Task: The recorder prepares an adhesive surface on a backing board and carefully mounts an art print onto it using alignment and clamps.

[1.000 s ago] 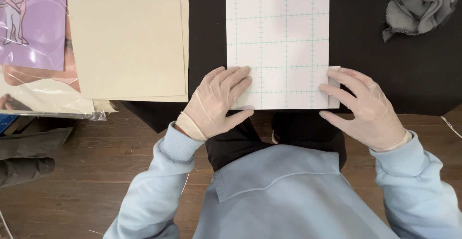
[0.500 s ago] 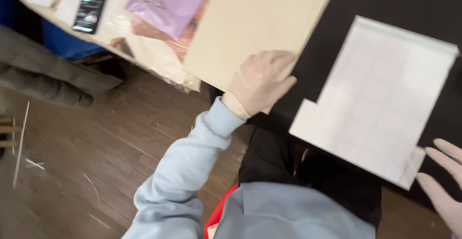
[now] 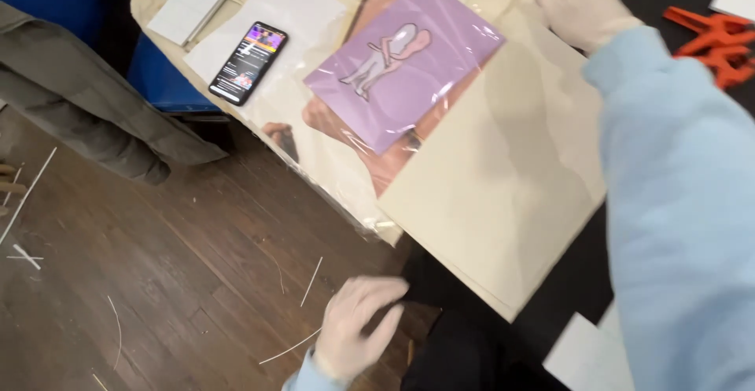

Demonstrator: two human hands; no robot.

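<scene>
The right hand [image 3: 578,1], gloved and at the end of a light blue sleeve [image 3: 676,202], reaches across the table and rests on the far edge of the beige card sheets [image 3: 503,178], fingers loosely curled and, as far as I can see, gripping nothing. The left hand [image 3: 358,332] hangs below the table edge over the wooden floor [image 3: 157,281], fingers spread and empty, blurred. Just beside the right hand lies a purple picture in a clear sleeve [image 3: 405,60], with a phone [image 3: 248,62] further left and orange clamps [image 3: 716,41] on the black tabletop.
</scene>
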